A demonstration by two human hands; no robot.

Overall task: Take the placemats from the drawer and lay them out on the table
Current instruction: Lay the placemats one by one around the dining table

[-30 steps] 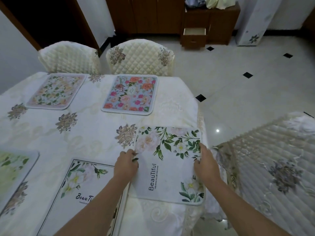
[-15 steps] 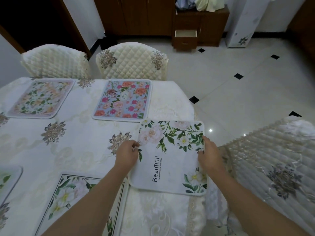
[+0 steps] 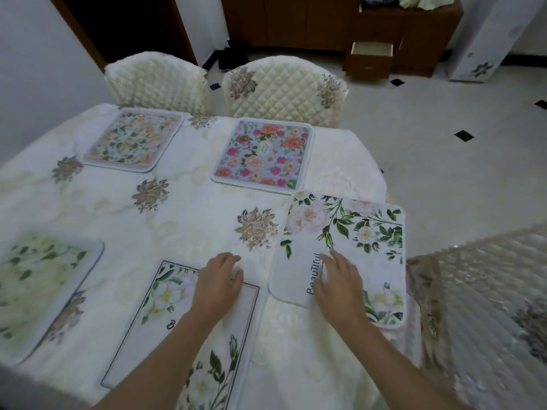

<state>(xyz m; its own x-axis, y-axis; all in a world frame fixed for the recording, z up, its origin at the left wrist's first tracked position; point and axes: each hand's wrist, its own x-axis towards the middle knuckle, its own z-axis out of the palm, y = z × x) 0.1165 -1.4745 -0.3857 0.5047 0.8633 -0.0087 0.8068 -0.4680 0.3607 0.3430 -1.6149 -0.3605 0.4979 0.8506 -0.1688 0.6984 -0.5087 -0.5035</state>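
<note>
Both hands released from edges of white leafy placemat (image 3: 352,232) since earlier frame; mat shifted further onto table (image 3: 97,202), right edge overhanging. Right hand (image 3: 337,282) laid flat on mat, fingers straight, slightly spread. Left hand (image 3: 220,281) rested on corner of bordered placemat (image 3: 154,327), fingers relaxed, nothing pinched. Blue rose placemat (image 3: 263,155) just beyond. Open drawer (image 3: 371,50) noted at far cabinet.

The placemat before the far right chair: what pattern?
Pink and orange flowers on pale blue, head view.
</note>
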